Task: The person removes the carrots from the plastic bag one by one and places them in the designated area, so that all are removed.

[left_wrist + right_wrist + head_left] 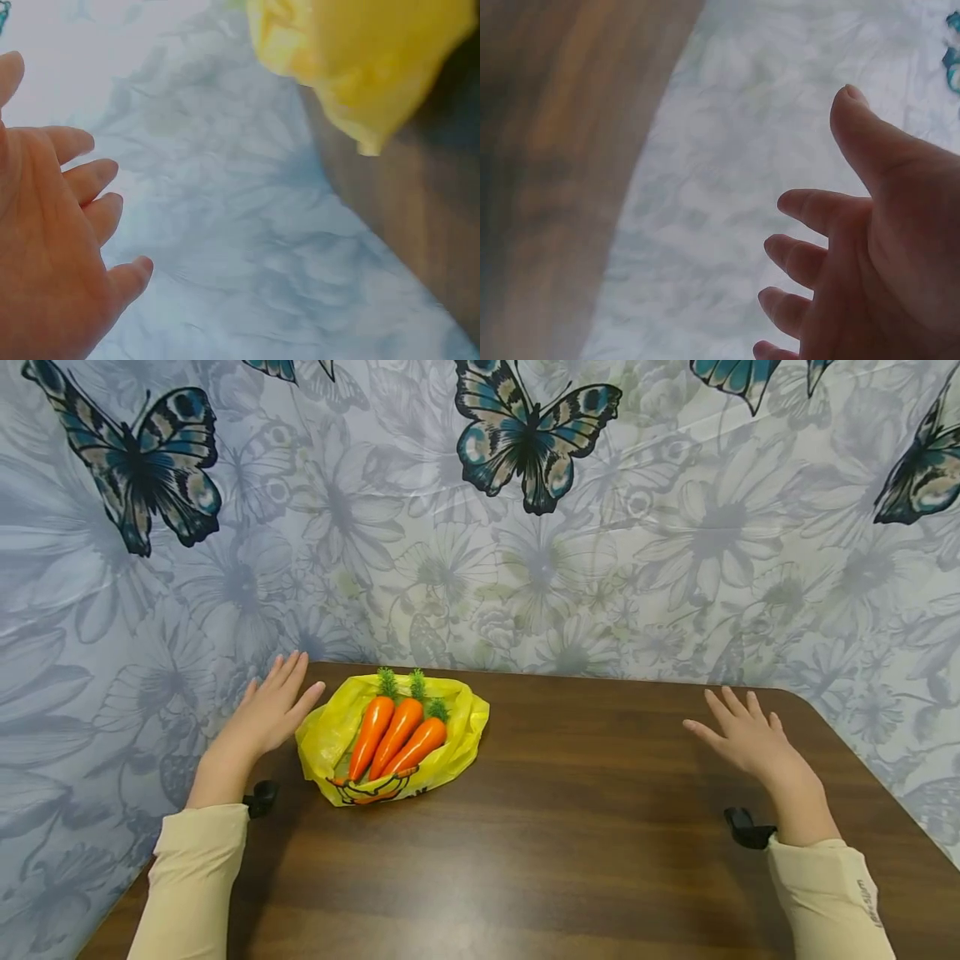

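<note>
While the yellow bag holds three carrots | left fingers loosely spread beside it | right fingers spread, well away

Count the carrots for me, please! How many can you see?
3. They lie side by side in the yellow bag: the left carrot, the middle carrot and the right carrot. More could be hidden under the bag's folds.
</note>
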Demonstrator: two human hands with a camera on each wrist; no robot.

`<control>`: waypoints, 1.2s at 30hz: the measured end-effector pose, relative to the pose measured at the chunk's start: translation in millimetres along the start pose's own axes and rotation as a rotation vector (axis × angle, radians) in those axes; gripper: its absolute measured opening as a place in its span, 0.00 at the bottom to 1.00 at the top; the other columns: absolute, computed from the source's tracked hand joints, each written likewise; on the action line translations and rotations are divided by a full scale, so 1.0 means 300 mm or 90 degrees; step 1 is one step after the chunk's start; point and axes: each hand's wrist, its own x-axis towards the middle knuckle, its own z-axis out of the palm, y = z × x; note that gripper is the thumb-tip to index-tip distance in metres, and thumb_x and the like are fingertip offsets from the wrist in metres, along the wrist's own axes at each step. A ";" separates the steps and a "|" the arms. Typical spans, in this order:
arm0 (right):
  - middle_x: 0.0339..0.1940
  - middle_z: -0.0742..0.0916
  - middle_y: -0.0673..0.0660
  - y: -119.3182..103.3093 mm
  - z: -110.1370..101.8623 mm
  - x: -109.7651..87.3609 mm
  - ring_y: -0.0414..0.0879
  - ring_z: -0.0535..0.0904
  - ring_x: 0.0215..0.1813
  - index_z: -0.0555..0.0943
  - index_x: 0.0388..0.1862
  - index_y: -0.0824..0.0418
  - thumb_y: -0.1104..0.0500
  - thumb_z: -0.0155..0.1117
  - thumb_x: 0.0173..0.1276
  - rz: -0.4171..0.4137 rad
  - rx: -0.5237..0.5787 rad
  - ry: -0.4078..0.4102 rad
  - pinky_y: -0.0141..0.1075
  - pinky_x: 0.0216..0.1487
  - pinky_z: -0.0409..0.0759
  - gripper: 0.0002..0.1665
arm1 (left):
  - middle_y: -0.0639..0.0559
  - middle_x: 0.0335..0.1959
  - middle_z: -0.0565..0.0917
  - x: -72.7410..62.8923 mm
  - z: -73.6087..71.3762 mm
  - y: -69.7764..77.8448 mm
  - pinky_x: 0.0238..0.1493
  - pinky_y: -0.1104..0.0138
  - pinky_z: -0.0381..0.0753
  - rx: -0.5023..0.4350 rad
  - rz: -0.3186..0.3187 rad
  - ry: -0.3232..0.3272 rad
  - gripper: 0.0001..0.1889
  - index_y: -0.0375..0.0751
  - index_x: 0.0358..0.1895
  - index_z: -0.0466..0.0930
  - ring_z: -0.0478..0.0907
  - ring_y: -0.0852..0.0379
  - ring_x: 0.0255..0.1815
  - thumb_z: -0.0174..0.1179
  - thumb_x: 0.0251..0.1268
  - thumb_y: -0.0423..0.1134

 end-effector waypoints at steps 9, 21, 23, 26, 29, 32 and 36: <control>0.71 0.44 0.76 -0.198 -0.054 0.091 0.73 0.30 0.68 0.41 0.74 0.69 0.33 0.37 0.71 -0.068 -0.038 0.001 0.67 0.60 0.31 0.51 | 0.39 0.74 0.35 0.059 -0.032 0.097 0.63 0.41 0.25 0.024 0.029 -0.018 0.42 0.37 0.74 0.33 0.26 0.45 0.72 0.27 0.70 0.66; 0.74 0.48 0.68 -0.490 -0.026 0.177 0.65 0.32 0.71 0.46 0.75 0.64 0.34 0.39 0.72 -0.157 -0.039 -0.001 0.62 0.64 0.32 0.47 | 0.43 0.75 0.37 0.107 0.005 0.192 0.66 0.44 0.29 0.015 0.076 -0.015 0.40 0.41 0.75 0.33 0.30 0.46 0.73 0.28 0.70 0.65; 0.74 0.49 0.67 -0.532 -0.002 0.202 0.64 0.33 0.72 0.47 0.76 0.62 0.34 0.39 0.71 -0.178 -0.033 0.006 0.61 0.65 0.34 0.46 | 0.43 0.75 0.37 0.110 0.011 0.204 0.66 0.45 0.30 0.008 0.081 -0.008 0.40 0.42 0.75 0.34 0.30 0.47 0.73 0.28 0.70 0.65; 0.74 0.51 0.64 -0.595 0.045 0.238 0.60 0.37 0.73 0.48 0.76 0.59 0.35 0.41 0.72 -0.212 -0.014 0.017 0.59 0.67 0.37 0.44 | 0.43 0.75 0.38 0.112 0.026 0.216 0.67 0.46 0.32 -0.009 0.092 0.005 0.39 0.41 0.75 0.35 0.31 0.47 0.73 0.30 0.72 0.63; 0.73 0.54 0.65 -0.650 0.097 0.266 0.60 0.43 0.73 0.51 0.75 0.61 0.37 0.44 0.72 -0.255 0.006 0.033 0.56 0.68 0.43 0.42 | 0.43 0.75 0.38 0.110 0.050 0.222 0.67 0.47 0.34 -0.030 0.097 0.005 0.38 0.41 0.75 0.35 0.32 0.47 0.73 0.32 0.73 0.61; 0.72 0.58 0.65 -0.694 0.151 0.287 0.60 0.51 0.72 0.54 0.75 0.60 0.39 0.46 0.72 -0.286 0.022 0.049 0.53 0.68 0.50 0.40 | 0.45 0.75 0.37 0.108 0.081 0.220 0.67 0.47 0.39 -0.045 0.089 -0.003 0.39 0.42 0.75 0.34 0.33 0.47 0.73 0.33 0.72 0.62; 0.72 0.60 0.63 -0.733 0.219 0.311 0.58 0.55 0.70 0.55 0.74 0.58 0.39 0.45 0.72 -0.298 0.045 0.056 0.50 0.67 0.55 0.39 | 0.44 0.75 0.38 0.108 0.120 0.211 0.66 0.45 0.46 -0.064 0.072 -0.009 0.39 0.44 0.75 0.35 0.35 0.46 0.73 0.35 0.71 0.62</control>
